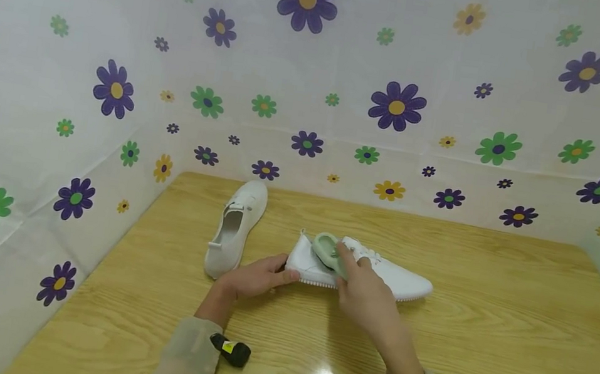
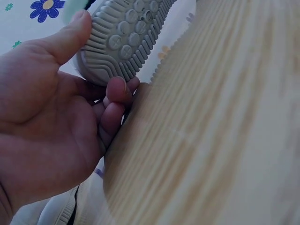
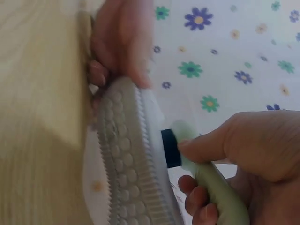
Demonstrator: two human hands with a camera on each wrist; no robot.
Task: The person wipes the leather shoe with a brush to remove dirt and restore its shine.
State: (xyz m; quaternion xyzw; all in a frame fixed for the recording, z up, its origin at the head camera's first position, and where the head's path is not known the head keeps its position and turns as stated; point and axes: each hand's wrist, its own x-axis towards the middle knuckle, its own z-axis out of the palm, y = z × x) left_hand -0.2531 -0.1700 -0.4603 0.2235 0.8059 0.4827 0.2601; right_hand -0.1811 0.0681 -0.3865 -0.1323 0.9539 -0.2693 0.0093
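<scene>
A white lace-up shoe (image 1: 407, 281) is tipped on its side over the table, toe to the right, with its grey studded sole (image 2: 126, 35) facing my body. My left hand (image 1: 258, 275) grips it by the heel, thumb on the side and fingers beneath. In my right hand (image 1: 370, 299) is a pale green brush (image 3: 220, 192), pinched between thumb and curled fingers. Its dark bristles (image 3: 171, 149) are right at the shoe's upper side wall, near the heel. Laces show beyond my right fingers in the head view.
The matching white shoe (image 1: 257, 199) stands upright at the back left, toe toward the wall. Flower-printed white cloth (image 1: 339, 59) hangs behind and at both sides of the wood-grain table (image 1: 510, 316). A black camera strap sits at each wrist.
</scene>
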